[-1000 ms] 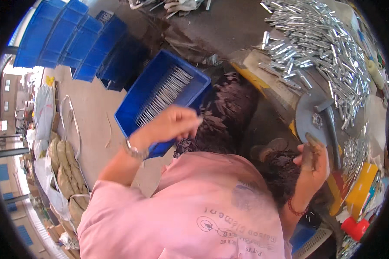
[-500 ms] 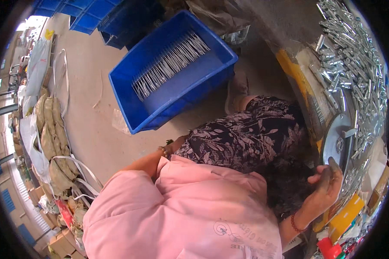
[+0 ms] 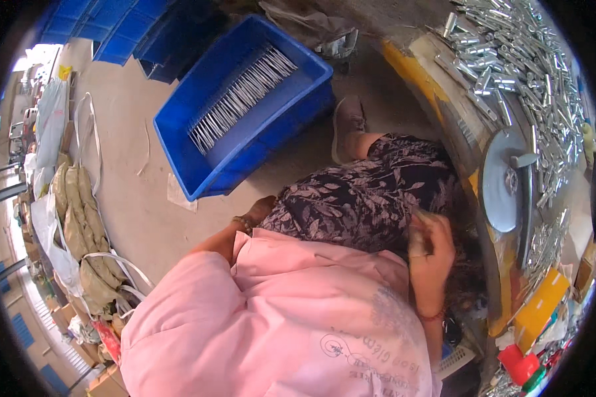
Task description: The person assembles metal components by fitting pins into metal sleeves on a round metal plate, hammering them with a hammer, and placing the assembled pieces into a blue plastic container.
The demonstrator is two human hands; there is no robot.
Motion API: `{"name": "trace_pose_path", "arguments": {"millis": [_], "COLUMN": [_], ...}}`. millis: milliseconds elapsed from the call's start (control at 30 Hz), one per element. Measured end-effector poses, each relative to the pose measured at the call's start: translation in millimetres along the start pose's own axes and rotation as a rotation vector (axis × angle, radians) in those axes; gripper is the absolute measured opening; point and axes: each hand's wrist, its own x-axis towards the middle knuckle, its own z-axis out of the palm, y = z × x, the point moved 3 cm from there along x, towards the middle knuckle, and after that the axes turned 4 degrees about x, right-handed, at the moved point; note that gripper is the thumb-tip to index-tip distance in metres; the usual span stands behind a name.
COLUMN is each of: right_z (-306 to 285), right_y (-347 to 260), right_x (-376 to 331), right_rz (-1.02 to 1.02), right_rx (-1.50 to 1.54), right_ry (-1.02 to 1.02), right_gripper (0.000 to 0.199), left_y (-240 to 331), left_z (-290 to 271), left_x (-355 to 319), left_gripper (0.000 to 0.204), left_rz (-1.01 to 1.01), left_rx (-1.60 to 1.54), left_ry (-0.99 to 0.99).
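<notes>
My right hand (image 3: 432, 246) is over my lap, against the flowered trousers (image 3: 371, 198), with its fingers curled around a small pale piece that I cannot make out. My left hand (image 3: 259, 208) rests low beside my left knee; only its back and the wrist with a bracelet show, and the fingers are hidden. A blue crate (image 3: 179, 129) holding a row of thin metal rods (image 3: 242, 99) stands on the floor just beyond that hand. My pink shirt fills the lower middle.
A workbench on the right carries a round grey disc (image 3: 500, 182) and a heap of short shiny metal pieces (image 3: 510, 63). Stacked blue crates (image 3: 122, 30) stand at the top left. Sacks and white straps (image 3: 79, 218) lie on the left floor. A shoe (image 3: 347, 122) rests by the crate.
My right hand has come back from the grey disc to my lap. My left hand dropped from the blue crate to beside my knee. The view has tilted down and left.
</notes>
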Motion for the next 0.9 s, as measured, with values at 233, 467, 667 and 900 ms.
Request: {"name": "trace_pose_path", "arguments": {"millis": [233, 467, 667, 900], "right_z": [67, 57, 49, 3], "right_y": [-31, -28, -46, 1], "right_x": [16, -28, -38, -82], "right_rz": [-0.6, -0.351, -0.21, 0.624], "right_rx": [-0.236, -0.181, -0.071, 0.464], "right_ry": [-0.285, -0.236, -0.339, -0.218], "right_gripper": [0.02, 0.011, 0.015, 0.01], "left_y": [-37, -45, -46, -53], "left_z": [64, 103, 104, 102], "left_x": [-80, -74, -67, -66], "left_gripper": [0.061, 0.061, 0.06, 0.06], "left_rz": [0.003, -0.022, -0.014, -0.063], "left_rx": [-0.073, -0.152, -0.16, -0.184], "left_ry": [0.059, 0.086, 0.069, 0.05]}}
